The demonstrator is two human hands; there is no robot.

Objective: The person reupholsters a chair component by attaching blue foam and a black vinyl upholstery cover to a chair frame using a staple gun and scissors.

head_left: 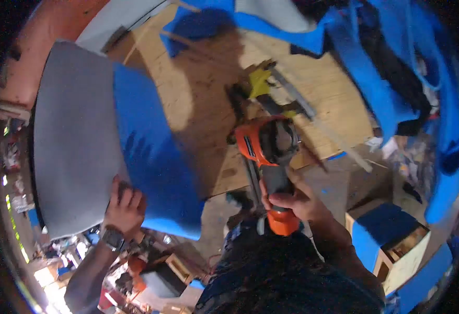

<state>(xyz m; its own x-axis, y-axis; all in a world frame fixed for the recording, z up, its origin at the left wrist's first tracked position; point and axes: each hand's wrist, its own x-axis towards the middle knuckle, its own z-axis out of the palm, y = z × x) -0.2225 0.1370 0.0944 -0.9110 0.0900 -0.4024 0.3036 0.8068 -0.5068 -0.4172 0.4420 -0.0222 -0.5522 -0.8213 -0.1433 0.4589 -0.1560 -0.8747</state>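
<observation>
Between the hands, cushion (93,141) left (125,206), stapler (268,157) right (295,199).

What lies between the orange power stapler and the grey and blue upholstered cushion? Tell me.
Nothing visible. The orange power stapler, gripped in the right hand, is apart from the grey and blue upholstered cushion, held by the left hand; only bare plywood bench shows between.

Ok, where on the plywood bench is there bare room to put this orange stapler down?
Bare plywood bench top lies between the grey-and-blue upholstered cushion and the orange staple gun. Crowded beyond, around the yellow-handled tool and heaped blue fabric.
</observation>
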